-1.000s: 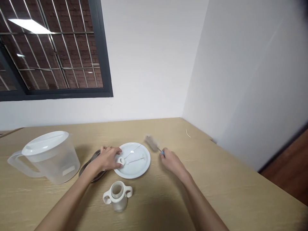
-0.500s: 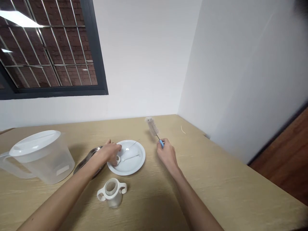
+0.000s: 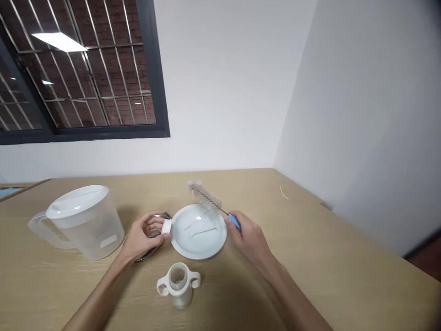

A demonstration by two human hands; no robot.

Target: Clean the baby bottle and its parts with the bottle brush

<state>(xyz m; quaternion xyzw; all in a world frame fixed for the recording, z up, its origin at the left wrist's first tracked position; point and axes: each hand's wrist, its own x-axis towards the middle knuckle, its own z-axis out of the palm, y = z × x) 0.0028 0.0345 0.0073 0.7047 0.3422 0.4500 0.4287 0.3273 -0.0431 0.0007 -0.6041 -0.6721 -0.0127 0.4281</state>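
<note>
My left hand pinches a small white ring-shaped cap between thumb and fingers, just off the left rim of the white plate. My right hand is wrapped round the blue handle of a bottle brush. Its clear-bristled head slants up and left over the plate's far rim. On the plate lie a thin white rod and a thin wire-like stick. A white two-handled cup with an open top stands upright in front of the plate.
A clear lidded pitcher stands at the left, its handle turned outward. A metal tray lies partly hidden behind my left hand. A pale thin strip is on the table at the back right, near the wall.
My left hand has lifted the white cap off the plate and drawn it left. The brush has tilted left over the plate. The whole view has shifted, moving everything rightward.
</note>
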